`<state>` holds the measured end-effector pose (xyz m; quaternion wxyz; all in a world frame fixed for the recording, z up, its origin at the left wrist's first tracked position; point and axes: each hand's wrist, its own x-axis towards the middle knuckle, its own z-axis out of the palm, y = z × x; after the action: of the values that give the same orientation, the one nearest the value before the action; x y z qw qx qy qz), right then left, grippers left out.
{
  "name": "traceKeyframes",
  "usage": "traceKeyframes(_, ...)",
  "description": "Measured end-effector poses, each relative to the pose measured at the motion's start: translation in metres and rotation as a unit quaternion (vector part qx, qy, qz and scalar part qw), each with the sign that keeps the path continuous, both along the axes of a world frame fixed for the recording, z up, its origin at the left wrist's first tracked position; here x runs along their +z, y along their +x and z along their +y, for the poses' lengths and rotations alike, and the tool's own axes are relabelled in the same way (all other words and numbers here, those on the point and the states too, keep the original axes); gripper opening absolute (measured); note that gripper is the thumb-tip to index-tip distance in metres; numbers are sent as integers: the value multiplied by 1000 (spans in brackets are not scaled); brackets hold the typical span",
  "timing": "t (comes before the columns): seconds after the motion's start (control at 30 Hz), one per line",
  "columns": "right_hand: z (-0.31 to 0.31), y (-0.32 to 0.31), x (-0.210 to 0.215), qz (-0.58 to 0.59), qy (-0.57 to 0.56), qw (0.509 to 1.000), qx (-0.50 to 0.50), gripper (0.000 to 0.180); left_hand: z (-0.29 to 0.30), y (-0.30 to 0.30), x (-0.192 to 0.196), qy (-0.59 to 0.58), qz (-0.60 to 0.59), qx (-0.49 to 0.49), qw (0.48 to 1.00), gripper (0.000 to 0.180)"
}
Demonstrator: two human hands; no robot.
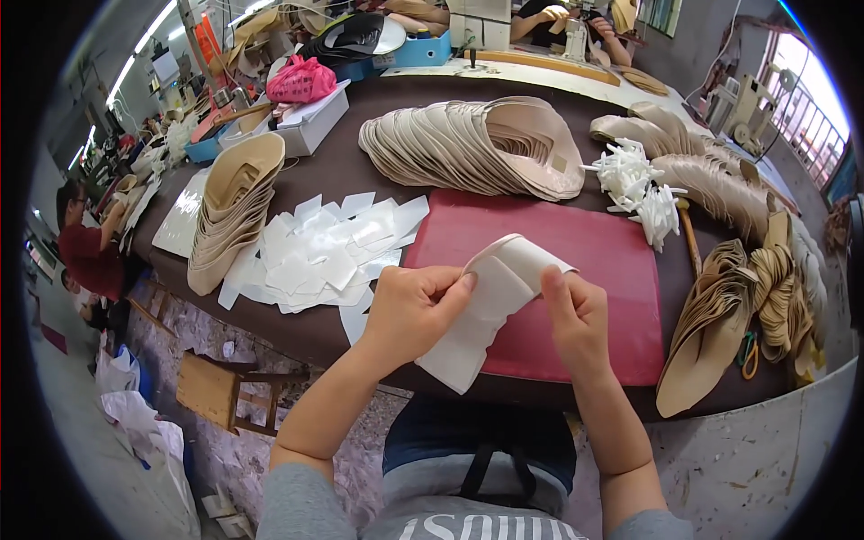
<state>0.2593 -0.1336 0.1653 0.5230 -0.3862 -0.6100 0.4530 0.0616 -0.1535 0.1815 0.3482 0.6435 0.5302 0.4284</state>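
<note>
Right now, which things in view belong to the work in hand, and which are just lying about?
Likely part of it: cream piece, held by left hand and right hand; red mat; white sheets.
Likely just lying about: pink bag; wooden stool.

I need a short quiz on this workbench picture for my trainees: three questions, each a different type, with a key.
1. True or false: the left hand and right hand both hold the pale piece.
2. Which lies to the left of the red mat?
A) cluster of thin white strips
B) flat white pieces
C) twisted tan bundles
3. Fill in: the wooden handle lies on the mat's ____ side.

Key: 1. True. 2. B. 3. Right.
</note>
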Motion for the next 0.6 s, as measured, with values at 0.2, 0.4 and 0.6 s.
traceKeyframes(0.2, 0, -6, -10, -100, 72, 991, -49, 23, 1, 7, 0, 46, -3, 27, 999, 23)
traceKeyframes(0.4, 15, 3, 8, 89, -59, 994, -18, 21, -2, 2, 20, 173, -195, 58, 964, 25)
traceKeyframes(0.6, 35, 17, 24, 332, -145, 922, 136, 19, -38, 27, -56, -222, -292, -424, 828, 42)
